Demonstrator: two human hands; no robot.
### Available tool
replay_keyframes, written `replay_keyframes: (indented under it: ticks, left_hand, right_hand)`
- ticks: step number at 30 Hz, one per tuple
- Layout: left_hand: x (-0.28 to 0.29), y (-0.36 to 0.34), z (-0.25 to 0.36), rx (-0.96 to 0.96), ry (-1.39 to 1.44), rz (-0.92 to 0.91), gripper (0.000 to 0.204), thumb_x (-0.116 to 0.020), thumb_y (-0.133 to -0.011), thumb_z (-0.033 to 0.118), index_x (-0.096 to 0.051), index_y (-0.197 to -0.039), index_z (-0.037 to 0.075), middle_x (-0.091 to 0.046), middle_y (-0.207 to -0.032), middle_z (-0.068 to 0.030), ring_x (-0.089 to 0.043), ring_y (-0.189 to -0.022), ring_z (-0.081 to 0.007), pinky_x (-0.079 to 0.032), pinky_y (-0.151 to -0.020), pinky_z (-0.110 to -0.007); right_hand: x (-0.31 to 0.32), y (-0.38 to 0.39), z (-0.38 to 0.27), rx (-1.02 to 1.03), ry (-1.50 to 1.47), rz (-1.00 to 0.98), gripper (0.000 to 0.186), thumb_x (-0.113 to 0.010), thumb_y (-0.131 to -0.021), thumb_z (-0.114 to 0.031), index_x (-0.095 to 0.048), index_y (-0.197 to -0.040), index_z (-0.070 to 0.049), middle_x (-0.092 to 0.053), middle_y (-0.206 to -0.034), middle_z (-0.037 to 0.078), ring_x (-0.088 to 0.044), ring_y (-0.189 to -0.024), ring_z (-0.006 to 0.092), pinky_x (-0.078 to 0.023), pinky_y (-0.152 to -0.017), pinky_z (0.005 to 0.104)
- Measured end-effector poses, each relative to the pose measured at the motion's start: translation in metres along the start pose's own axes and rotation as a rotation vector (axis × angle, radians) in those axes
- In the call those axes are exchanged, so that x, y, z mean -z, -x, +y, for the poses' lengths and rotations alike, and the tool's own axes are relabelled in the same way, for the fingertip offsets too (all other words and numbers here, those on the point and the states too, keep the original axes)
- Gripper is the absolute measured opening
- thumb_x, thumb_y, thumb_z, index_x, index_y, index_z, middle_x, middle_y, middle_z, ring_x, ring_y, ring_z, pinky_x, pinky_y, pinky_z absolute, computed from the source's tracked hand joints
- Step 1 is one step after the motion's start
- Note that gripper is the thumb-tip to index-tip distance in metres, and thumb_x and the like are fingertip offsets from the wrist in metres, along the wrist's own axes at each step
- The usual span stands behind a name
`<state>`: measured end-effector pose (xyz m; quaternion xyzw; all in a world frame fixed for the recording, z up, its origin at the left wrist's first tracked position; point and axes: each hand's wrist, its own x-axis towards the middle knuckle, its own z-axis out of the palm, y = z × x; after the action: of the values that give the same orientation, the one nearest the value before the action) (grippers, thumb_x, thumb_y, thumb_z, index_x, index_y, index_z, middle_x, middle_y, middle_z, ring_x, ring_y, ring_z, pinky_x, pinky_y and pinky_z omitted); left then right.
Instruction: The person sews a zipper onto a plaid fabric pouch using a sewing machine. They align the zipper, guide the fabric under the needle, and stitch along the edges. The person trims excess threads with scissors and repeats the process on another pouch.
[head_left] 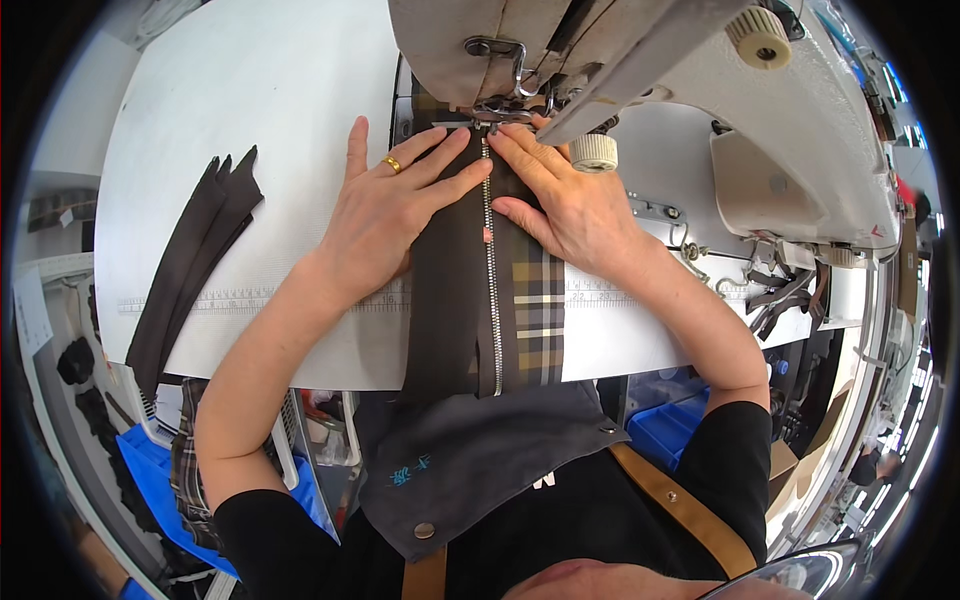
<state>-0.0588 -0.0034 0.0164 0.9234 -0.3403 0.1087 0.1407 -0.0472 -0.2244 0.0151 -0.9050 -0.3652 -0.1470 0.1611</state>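
A metal-toothed zipper (492,300) on dark tape runs lengthwise up to the presser foot (500,114) of a sewing machine (810,120). Left of the teeth lies a dark brown fabric strip (443,310); a plaid fabric (540,320) shows on the right. My left hand (380,220) presses flat on the dark strip, fingers spread, fingertips close to the foot. Flat on the zipper's right side rests my right hand (585,210), its fingers stretched toward the foot and its thumb apart. The needle's tip cannot be made out.
Loose dark fabric strips (200,250) hang over the table's left edge. A printed ruler scale (200,302) crosses the white tabletop (270,110). Blue bins (660,430) stand below the table on both sides. Dark scraps (785,300) lie at the right.
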Motion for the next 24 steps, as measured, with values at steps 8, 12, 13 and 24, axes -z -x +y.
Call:
replay_keyframes:
  ticks: [8,12,13,24]
  left_hand:
    - [-0.002,-0.003,-0.004,-0.009,0.026,0.018,0.051,-0.070,-0.075,0.032,-0.059,-0.124,0.021,-0.053,-0.131,-0.0068,-0.049,-0.119,-0.0248,-0.012,-0.106,-0.060]
    - [-0.001,-0.007,-0.005,-0.006,0.050,0.018,0.050,-0.070,-0.076,0.031,-0.059,-0.124,0.020,-0.054,-0.131,-0.0074,-0.048,-0.121,-0.0261,-0.012,-0.107,-0.057]
    - [-0.001,-0.007,-0.006,-0.009,0.051,0.020,0.050,-0.070,-0.076,0.031,-0.059,-0.123,0.020,-0.054,-0.131,-0.0073,-0.048,-0.120,-0.0266,-0.012,-0.108,-0.057]
    - [0.002,-0.006,-0.006,0.004,0.112,0.010,0.049,-0.069,-0.077,0.033,-0.057,-0.124,0.022,-0.052,-0.132,-0.0044,-0.046,-0.119,-0.0279,-0.016,-0.104,-0.064]
  right_hand:
    - [0.000,-0.002,0.003,0.008,0.023,-0.010,0.046,-0.061,-0.084,-0.037,-0.057,-0.114,-0.003,-0.064,-0.099,0.013,-0.053,-0.106,0.0317,-0.037,-0.092,0.0473]
    - [0.000,-0.004,0.005,0.008,0.021,0.017,0.043,-0.061,-0.084,-0.036,-0.059,-0.110,-0.003,-0.064,-0.100,0.013,-0.053,-0.107,0.0320,-0.037,-0.092,0.0476]
    - [0.000,-0.005,0.005,0.003,0.021,0.020,0.042,-0.061,-0.084,-0.035,-0.059,-0.109,-0.003,-0.063,-0.100,0.013,-0.053,-0.107,0.0320,-0.037,-0.091,0.0477]
    - [0.149,0.063,0.032,0.035,0.298,0.479,0.042,-0.063,-0.083,-0.037,-0.064,-0.109,-0.004,-0.063,-0.103,0.008,-0.056,-0.089,0.0258,-0.041,-0.083,0.0364]
